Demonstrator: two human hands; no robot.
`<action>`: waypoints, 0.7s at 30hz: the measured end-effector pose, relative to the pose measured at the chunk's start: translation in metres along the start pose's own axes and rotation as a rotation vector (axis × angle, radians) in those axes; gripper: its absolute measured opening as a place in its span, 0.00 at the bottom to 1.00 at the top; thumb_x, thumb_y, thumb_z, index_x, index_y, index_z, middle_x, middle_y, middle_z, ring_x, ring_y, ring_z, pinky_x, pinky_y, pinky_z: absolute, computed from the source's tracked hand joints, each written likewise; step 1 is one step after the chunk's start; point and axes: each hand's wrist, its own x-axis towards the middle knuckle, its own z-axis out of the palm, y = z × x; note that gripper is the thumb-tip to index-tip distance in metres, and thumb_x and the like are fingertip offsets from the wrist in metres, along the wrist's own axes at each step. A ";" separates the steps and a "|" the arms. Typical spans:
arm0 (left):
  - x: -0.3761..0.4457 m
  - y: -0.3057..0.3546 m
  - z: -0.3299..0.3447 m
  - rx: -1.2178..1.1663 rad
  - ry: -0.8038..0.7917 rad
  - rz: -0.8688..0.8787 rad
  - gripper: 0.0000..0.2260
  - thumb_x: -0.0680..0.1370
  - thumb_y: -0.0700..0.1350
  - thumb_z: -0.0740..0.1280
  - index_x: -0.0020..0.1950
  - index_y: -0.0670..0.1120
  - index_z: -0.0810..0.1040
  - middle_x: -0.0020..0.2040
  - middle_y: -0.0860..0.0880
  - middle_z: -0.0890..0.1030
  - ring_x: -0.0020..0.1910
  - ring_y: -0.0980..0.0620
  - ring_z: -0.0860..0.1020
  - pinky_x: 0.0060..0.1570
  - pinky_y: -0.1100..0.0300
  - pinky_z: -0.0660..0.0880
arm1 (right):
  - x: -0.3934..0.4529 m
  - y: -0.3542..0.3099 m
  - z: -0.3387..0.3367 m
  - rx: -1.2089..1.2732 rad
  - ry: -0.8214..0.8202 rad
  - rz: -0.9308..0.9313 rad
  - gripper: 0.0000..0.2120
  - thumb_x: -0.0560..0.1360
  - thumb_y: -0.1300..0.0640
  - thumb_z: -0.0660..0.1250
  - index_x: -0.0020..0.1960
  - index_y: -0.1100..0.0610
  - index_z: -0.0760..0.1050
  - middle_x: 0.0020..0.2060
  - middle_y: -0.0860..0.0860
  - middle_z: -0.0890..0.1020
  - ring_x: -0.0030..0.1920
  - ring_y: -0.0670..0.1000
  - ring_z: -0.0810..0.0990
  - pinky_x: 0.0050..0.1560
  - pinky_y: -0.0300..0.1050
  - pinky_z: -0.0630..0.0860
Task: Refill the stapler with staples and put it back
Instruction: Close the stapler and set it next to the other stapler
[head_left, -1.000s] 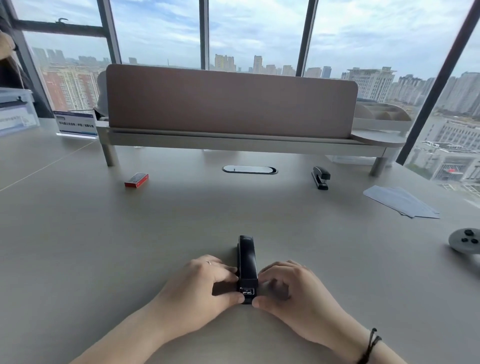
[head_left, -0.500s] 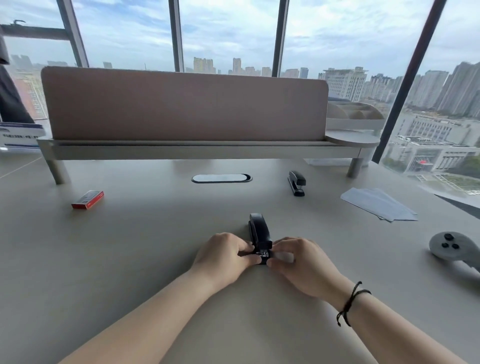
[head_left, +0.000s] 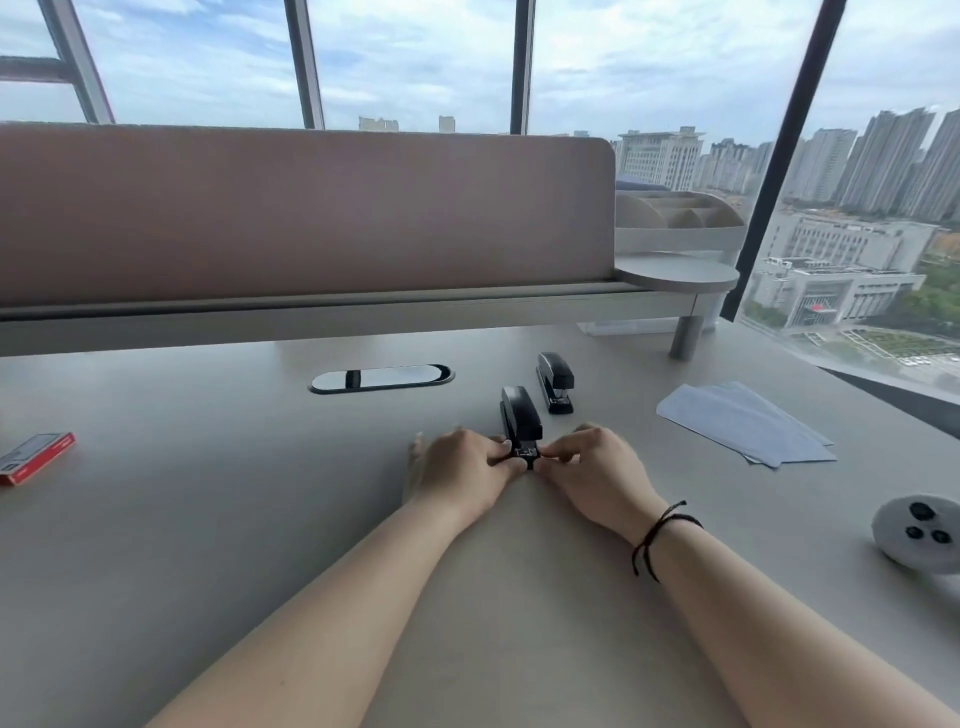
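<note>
A black stapler (head_left: 519, 420) lies flat on the grey desk (head_left: 208, 519), its front end facing me. My left hand (head_left: 462, 467) grips that near end from the left and my right hand (head_left: 597, 473) grips it from the right, fingertips pinched on the metal front. A second black stapler (head_left: 555, 380) stands just behind and to the right, a short gap away. A red staple box (head_left: 34, 457) lies at the far left edge of the view.
Light blue paper sheets (head_left: 743, 423) lie to the right. A grey round controller (head_left: 919, 530) sits at the right edge. An oval cable port (head_left: 382, 378) lies ahead, under a shelf with a brown divider panel (head_left: 291, 208). Windows stand behind.
Both hands have slid the stapler away from me across the desk, up close to the second stapler. My view has shifted right and closer, so the red box sits further left.
</note>
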 end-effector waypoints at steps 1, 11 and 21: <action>0.008 0.003 0.003 -0.008 -0.014 -0.018 0.18 0.77 0.63 0.65 0.64 0.61 0.80 0.71 0.60 0.76 0.78 0.46 0.62 0.77 0.40 0.48 | 0.008 0.003 0.000 0.003 0.001 0.026 0.06 0.71 0.47 0.72 0.47 0.46 0.86 0.33 0.41 0.74 0.46 0.52 0.79 0.45 0.43 0.71; 0.076 0.012 0.029 0.025 0.008 -0.083 0.20 0.74 0.68 0.63 0.62 0.64 0.80 0.72 0.60 0.75 0.77 0.47 0.64 0.75 0.35 0.47 | 0.064 0.023 0.008 -0.004 0.101 0.092 0.09 0.73 0.50 0.70 0.51 0.48 0.86 0.51 0.49 0.87 0.54 0.55 0.82 0.49 0.43 0.74; 0.087 0.019 0.034 0.052 0.077 -0.017 0.19 0.75 0.67 0.63 0.60 0.62 0.82 0.68 0.57 0.79 0.69 0.47 0.74 0.72 0.40 0.60 | 0.073 0.031 0.012 0.069 0.202 0.139 0.05 0.70 0.53 0.72 0.40 0.54 0.84 0.43 0.54 0.86 0.49 0.57 0.81 0.42 0.40 0.68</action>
